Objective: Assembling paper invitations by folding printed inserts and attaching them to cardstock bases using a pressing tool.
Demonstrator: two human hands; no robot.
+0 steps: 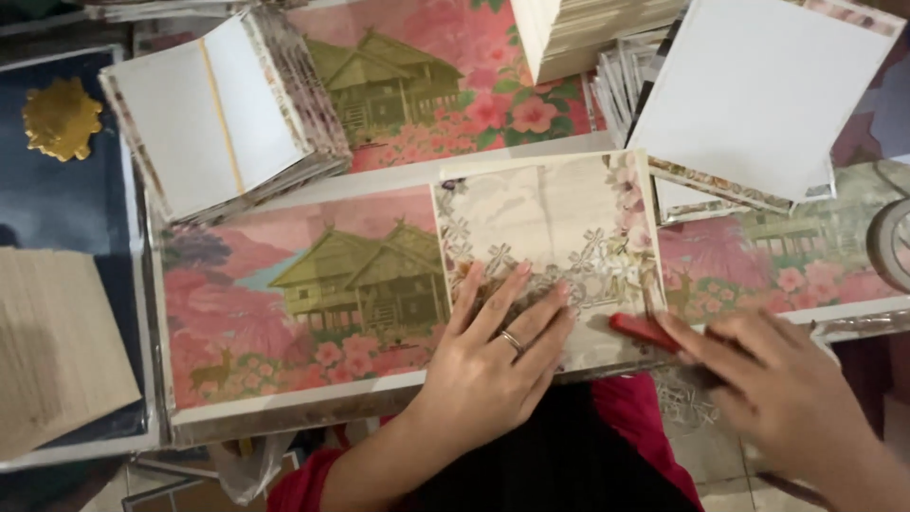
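A cream card (545, 223) with a cut-out floral border lies on top of a pink printed sheet (284, 284) that shows a golden wooden house and flowers. My left hand (493, 356) lies flat on the card's lower part, fingers spread, a ring on one finger. My right hand (777, 389) grips a small red tool (643, 329) whose tip touches the card's lower right corner.
A stack of white folded cards (213, 109) stands at the back left, more white stacks (749, 90) at the back right. A dark blue sheet with a gold seal (62, 118) and a tan wooden board (52, 346) lie at the left. A tape roll (891, 242) sits at the right edge.
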